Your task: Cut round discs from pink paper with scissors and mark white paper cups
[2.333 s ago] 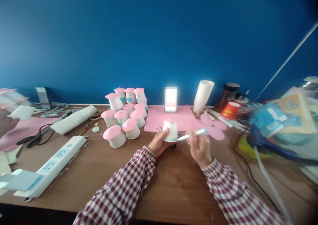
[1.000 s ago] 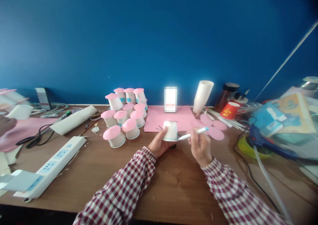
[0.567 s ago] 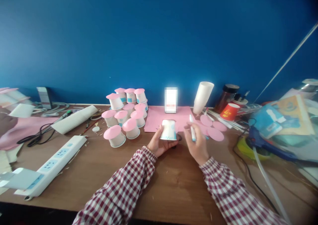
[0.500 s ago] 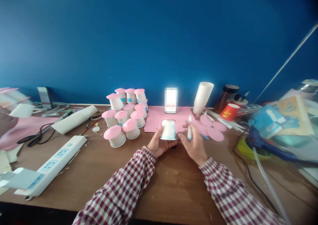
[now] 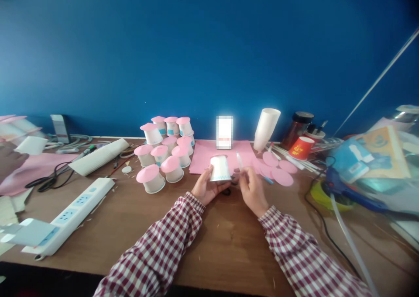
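My left hand (image 5: pixel 207 188) is closed around an upside-down white paper cup (image 5: pixel 220 168), with the thumb on its left side and fingers below. A blue zigzag line runs around the cup's lower rim. To the right of the cup, my right hand (image 5: pixel 252 190) pinches a slim white marker (image 5: pixel 240 160), blurred and pointing up, apart from the cup. Behind both hands lies pink paper (image 5: pixel 200 159). Several upturned cups with pink discs on top (image 5: pixel 150 181) stand in a cluster on the left. Loose pink discs (image 5: pixel 282 177) lie to the right.
A phone with a blurred screen (image 5: pixel 224 133) stands against the blue wall. A stack of white cups (image 5: pixel 266 126) leans beside a red cup (image 5: pixel 300 148). At right is a blue glue gun (image 5: pixel 353 192); at left, a power strip (image 5: pixel 73 212) and another person's hand (image 5: pixel 11 161) with a white cup.
The marker has swung away from upright and my right hand has turned, its fingers closing more. The cup has tilted and shifted slightly, showing more of its blue zigzag rim.
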{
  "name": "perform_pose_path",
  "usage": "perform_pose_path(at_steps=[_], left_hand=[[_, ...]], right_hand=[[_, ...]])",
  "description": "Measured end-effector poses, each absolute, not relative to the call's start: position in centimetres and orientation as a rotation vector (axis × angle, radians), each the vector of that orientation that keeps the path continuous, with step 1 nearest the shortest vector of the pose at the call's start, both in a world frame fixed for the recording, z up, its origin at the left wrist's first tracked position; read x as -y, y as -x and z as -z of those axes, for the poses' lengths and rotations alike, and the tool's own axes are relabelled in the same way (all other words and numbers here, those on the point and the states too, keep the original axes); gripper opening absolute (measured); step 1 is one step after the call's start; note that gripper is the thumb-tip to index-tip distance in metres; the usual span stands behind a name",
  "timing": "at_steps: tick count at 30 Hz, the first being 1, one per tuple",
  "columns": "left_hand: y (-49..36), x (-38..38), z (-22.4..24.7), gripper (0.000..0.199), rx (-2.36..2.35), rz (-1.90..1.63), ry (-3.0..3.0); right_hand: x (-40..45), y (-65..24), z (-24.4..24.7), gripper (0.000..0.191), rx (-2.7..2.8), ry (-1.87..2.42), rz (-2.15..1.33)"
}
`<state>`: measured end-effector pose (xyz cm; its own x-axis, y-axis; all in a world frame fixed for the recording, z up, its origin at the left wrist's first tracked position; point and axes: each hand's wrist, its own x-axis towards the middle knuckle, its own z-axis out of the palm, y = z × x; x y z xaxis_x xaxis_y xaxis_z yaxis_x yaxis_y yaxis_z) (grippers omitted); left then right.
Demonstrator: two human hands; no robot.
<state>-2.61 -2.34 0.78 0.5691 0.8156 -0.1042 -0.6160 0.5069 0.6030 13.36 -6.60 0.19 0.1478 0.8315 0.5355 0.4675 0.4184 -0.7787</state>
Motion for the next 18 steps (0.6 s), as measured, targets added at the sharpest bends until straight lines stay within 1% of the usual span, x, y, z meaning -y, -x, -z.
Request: perform_pose_path(at_steps=[1, 3, 6, 8, 9, 13, 18], left_hand=[[2.7, 2.4, -0.7, 0.044, -0.418, -0.892, -0.548], [2.7, 2.5, -0.5, 0.043, -0.451, -0.912, -0.552], [2.5, 2.9, -0.3, 0.040, -0.516, -0.982, -0.649], [2.4, 3.5, -0.4, 0.039, -0.573, -1.054, -0.823], [2.3, 3.8, -0.5, 0.039, -0.598, -1.084, -0.938], [2.7, 6.2, -1.5, 0.041, -0.655, -1.144, -1.344], [5.4, 11.2, -1.7, 0.047, -0.748, -1.209, -1.537]], right_hand=[[6.5, -13.3, 0.0, 0.005, 1.462, 1.203, -0.414], [6.4, -13.3, 0.2, 0.008, 1.406, 1.179, -0.462], [6.2, -13.5, 0.3, 0.025, 1.389, 1.171, -0.483], [6.1, -13.7, 0.3, 0.037, 1.415, 1.200, -0.455], [6.1, -13.8, 0.2, 0.039, 1.435, 1.219, -0.430], [6.0, -14.0, -0.1, 0.036, 1.516, 1.296, -0.344], [6.0, -13.9, 0.2, 0.031, 1.541, 1.333, -0.364]])
